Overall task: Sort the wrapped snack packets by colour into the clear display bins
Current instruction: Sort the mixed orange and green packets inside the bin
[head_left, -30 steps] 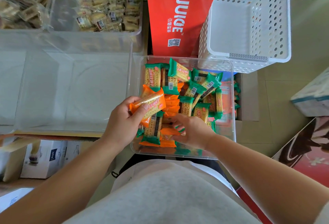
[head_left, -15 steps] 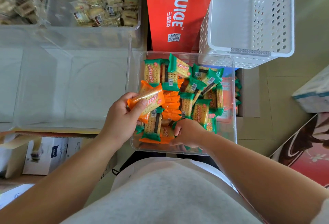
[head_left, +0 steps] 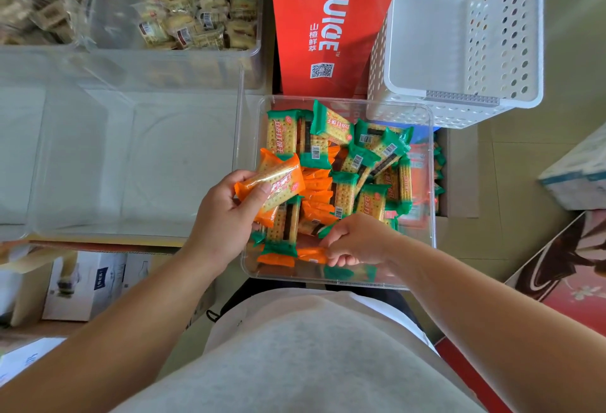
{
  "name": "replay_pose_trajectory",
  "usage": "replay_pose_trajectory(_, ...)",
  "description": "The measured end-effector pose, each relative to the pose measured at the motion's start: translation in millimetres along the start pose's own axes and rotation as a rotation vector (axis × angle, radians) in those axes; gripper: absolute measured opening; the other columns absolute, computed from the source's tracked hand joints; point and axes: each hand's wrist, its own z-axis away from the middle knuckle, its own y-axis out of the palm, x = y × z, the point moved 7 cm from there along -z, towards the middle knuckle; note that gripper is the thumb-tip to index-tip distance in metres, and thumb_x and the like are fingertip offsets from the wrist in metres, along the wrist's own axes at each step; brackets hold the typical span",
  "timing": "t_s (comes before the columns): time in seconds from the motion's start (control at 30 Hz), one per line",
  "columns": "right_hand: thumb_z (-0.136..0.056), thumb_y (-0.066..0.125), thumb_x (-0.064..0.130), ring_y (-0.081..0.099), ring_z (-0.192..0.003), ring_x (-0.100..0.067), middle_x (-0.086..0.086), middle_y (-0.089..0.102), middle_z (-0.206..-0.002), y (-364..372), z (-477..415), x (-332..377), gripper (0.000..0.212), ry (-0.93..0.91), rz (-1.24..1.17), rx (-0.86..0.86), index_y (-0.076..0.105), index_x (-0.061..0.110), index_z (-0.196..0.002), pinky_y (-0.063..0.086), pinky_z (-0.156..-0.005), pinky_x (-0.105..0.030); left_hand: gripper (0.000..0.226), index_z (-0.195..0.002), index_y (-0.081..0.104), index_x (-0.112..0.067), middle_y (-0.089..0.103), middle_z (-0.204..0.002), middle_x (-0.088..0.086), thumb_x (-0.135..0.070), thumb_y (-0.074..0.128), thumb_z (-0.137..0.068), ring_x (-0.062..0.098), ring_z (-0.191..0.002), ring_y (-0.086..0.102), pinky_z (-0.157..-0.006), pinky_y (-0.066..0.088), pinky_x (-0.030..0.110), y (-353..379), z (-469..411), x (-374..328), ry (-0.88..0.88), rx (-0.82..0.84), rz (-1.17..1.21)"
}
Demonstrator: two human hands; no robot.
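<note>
Two hands, the left hand [head_left: 226, 219] and the right hand [head_left: 357, 242]. Three clear bins: one at centre [head_left: 423, 248], one at left [head_left: 131, 163], one at upper left [head_left: 255, 52]. One white perforated basket [head_left: 465, 98] at upper right. One red juice carton [head_left: 328, 25]. Green and orange packets too heaped to count.

A bin [head_left: 429, 183] holding a heap of snack packets [head_left: 357, 163] sits straight ahead of the person. Left of it, touching, lies a bare bin [head_left: 131, 163]. Behind that one stands another bin [head_left: 255, 61] filled with wrapped cakes [head_left: 196, 16]. A juice carton [head_left: 328, 25] stands behind the near bin, with a basket [head_left: 465, 39] to its right, overlapping the bin's far right corner. Boxes [head_left: 82, 284] lie lower left.
</note>
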Motion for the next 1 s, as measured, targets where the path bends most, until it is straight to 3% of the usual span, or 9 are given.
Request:
replay_pose_trajectory(0.13,-0.088,0.069,0.046,0.067,-0.082,-0.013,0.008,0.071,-0.083,4,-5,1,0.024,-0.08,0.511,-0.142,0.069,0.024,-0.079,0.056,-0.074,-0.031,0.037,-0.124,0.058,-0.023,0.068,-0.109,-0.004,-0.044,0.058,-0.093,0.016,-0.093,0.07,-0.066,0.06,0.028,2,0,-2,0.004,0.008,-0.016)
replay_pose_trajectory(0.2,-0.084,0.065,0.063,0.064,-0.077,-0.008,0.012,0.069,-0.081,3,-4,-1,0.035,-0.118,0.571,-0.173,0.067,0.028,-0.078,0.056,-0.071,-0.03,0.037,-0.123,0.058,-0.023,0.068,-0.107,-0.006,-0.044,0.058,-0.093,0.015,-0.092,0.07,-0.064,0.059,0.025,2,1,-4,0.016,0.01,-0.021)
replay_pose_trajectory(0.3,-0.088,0.069,0.042,0.064,-0.076,0.002,0.019,0.069,-0.081,-11,0,-3,0.015,-0.234,0.327,-0.211,0.073,0.028,-0.085,0.058,-0.074,-0.027,0.031,-0.119,0.059,-0.025,0.068,-0.105,-0.008,-0.043,0.058,-0.094,0.014,-0.092,0.069,-0.068,0.061,0.034,2,2,-7,0.037,0.013,-0.041)
replay_pose_trajectory(0.4,-0.086,0.065,0.017,0.063,-0.073,-0.005,0.01,0.069,-0.077,-32,2,-8,0.009,-0.239,0.168,-0.369,0.073,0.018,-0.082,0.056,-0.07,-0.032,0.024,-0.117,0.06,-0.027,0.067,-0.105,-0.007,-0.038,0.06,-0.096,0.014,-0.095,0.067,-0.071,0.061,0.035,5,4,-8,0.053,0.037,-0.066)
replay_pose_trajectory(0.5,-0.085,0.065,0.023,0.062,-0.067,-0.013,-0.002,0.07,-0.079,-48,13,1,0.007,-0.294,-0.14,-0.454,0.067,0.017,-0.089,0.055,-0.064,-0.033,0.017,-0.112,0.061,-0.032,0.068,-0.1,-0.012,-0.034,0.062,-0.095,0.01,-0.092,0.068,-0.07,0.061,0.033,11,7,-10,0.061,0.093,-0.081)
replay_pose_trajectory(0.6,-0.086,0.072,0.043,0.071,-0.082,-0.021,-0.005,0.074,-0.099,-48,24,25,0.043,-0.377,-0.482,-0.27,0.063,0.018,-0.12,0.059,-0.067,-0.033,0.014,-0.107,0.064,-0.033,0.07,-0.093,-0.012,-0.03,0.066,-0.094,0.01,-0.09,0.068,-0.069,0.059,0.028,26,10,-16,0.076,0.193,-0.079)
replay_pose_trajectory(0.77,-0.083,0.073,0.039,0.061,-0.058,-0.011,-0.003,0.073,-0.076,-56,34,46,0.029,-0.43,-0.332,-0.337,0.07,0.012,-0.094,0.052,-0.054,-0.026,0.015,-0.104,0.066,-0.039,0.071,-0.094,-0.012,-0.035,0.071,-0.09,0.005,-0.09,0.068,-0.071,0.059,0.026,42,8,-25,0.087,0.25,-0.113)
replay_pose_trajectory(0.9,-0.083,0.073,0.044,0.058,-0.059,-0.005,0.003,0.072,-0.076,-80,41,31,0.023,-0.421,-0.176,-0.473,0.071,0.022,-0.089,0.046,-0.053,-0.022,0.018,-0.105,0.068,-0.027,0.066,-0.1,-0.017,-0.04,0.064,-0.093,-0.003,-0.088,0.064,-0.058,0.048,0.01,30,6,-34,0.179,0.109,-0.189)
replay_pose_trajectory(1.0,-0.086,0.076,0.034,0.057,-0.059,0.001,0.012,0.067,-0.078,-78,43,27,0.011,-0.452,0.083,-0.494,0.065,0.031,-0.086,0.041,-0.05,-0.013,0.011,-0.106,0.066,-0.027,0.063,-0.103,-0.02,-0.033,0.059,-0.098,0.008,-0.09,0.066,-0.057,0.05,0.015,16,3,-28,0.151,0.007,-0.163)
